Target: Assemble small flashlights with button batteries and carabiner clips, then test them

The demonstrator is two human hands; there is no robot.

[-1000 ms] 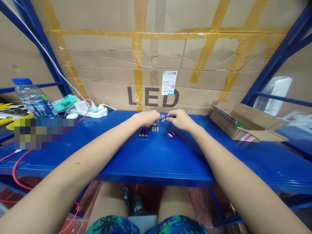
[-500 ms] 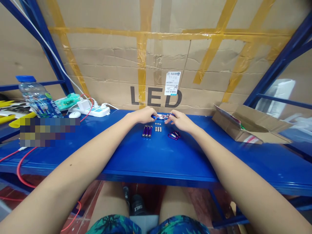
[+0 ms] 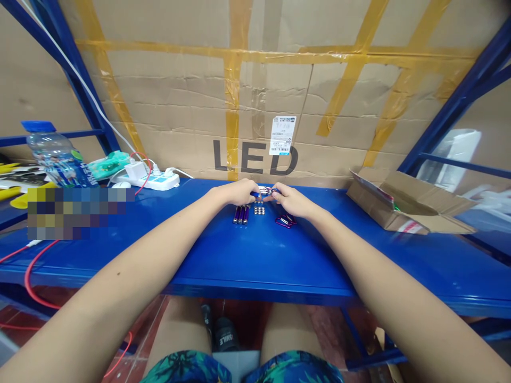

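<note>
Near the back of the blue table point(image 3: 255, 255), my left hand point(image 3: 243, 191) is closed round a small blue piece, mostly covered by the fingers. My right hand point(image 3: 284, 197) is pinched just to its right, on something I cannot make out. Between the fingertips lie several thin silvery pieces point(image 3: 264, 190). Three purple tubes point(image 3: 240, 215) stand side by side in front of my left hand. Small round metal parts point(image 3: 259, 210) sit in rows to the right of the tubes. Purple carabiners point(image 3: 285, 221) lie in front of my right hand.
On the left are a water bottle point(image 3: 59, 159), a white power strip point(image 3: 157, 180) with plugs, and red cables. An open cardboard box point(image 3: 411, 207) sits on the right. A large carton point(image 3: 179, 106) marked LED stands behind, between blue rack posts.
My left hand has shifted slightly right, its fingers now over the upper round metal parts. My right hand has moved slightly left, so the hands are closer together.
</note>
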